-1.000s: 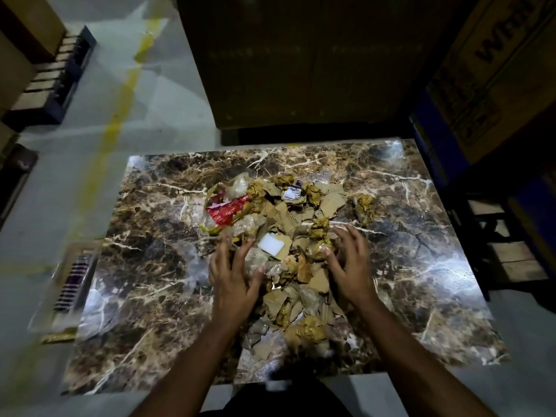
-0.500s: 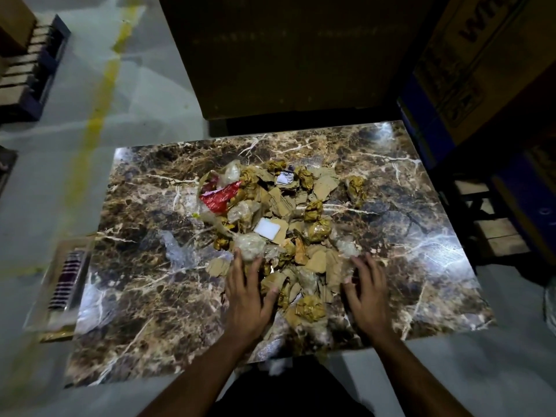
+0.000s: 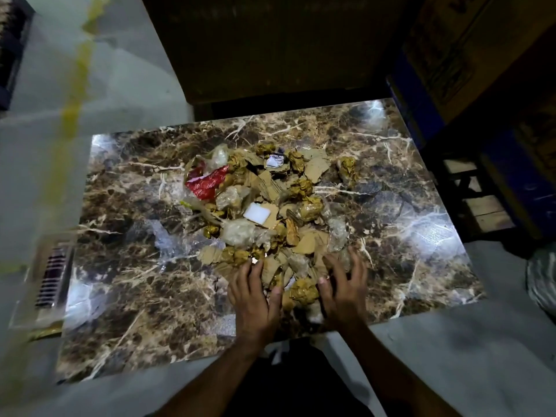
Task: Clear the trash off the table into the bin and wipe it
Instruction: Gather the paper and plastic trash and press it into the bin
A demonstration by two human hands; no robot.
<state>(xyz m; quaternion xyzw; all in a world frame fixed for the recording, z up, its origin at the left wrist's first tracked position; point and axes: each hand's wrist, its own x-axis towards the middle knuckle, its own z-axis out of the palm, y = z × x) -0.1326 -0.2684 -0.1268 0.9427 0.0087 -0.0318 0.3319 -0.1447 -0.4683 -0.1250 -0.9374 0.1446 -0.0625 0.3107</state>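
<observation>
Both hands are down on the marble-patterned bench [image 3: 126, 296], at the near end of the trash pile [image 3: 264, 212]. The left hand [image 3: 254, 299] lies palm down with its fingers straight and together, tips touching torn cardboard at the pile's near-left edge, thumb spread toward the middle; it grasps nothing. The right hand [image 3: 344, 291] sits on the near-right side, fingers spread and slightly bent over the scraps, loose rather than clenched, and no piece is pinched in it as far as the view shows. Between the two hands rests a crumpled yellow-brown wad [image 3: 304, 293], just beside the right thumb. The heap itself sprawls across the middle of the bench: brown cardboard shreds, more golden crumpled wads, cloudy clear plastic bundles. A red wrapper [image 3: 207, 183] lies on the pile's far-left side, and a white square piece [image 3: 256, 212] sits near the centre on a cardboard flap. One golden wad [image 3: 348, 171] lies a little apart on the far right. A sheet of clear plastic film [image 3: 168, 239] lies flat on the bench left of the heap. Off the left edge of the bench a clear container [image 3: 54, 275] sits on the grey floor [image 3: 120, 85], which carries a blurred yellow line [image 3: 72, 106]. Large cardboard boxes [image 3: 451, 49] stand behind and to the right, dim in the low light.
</observation>
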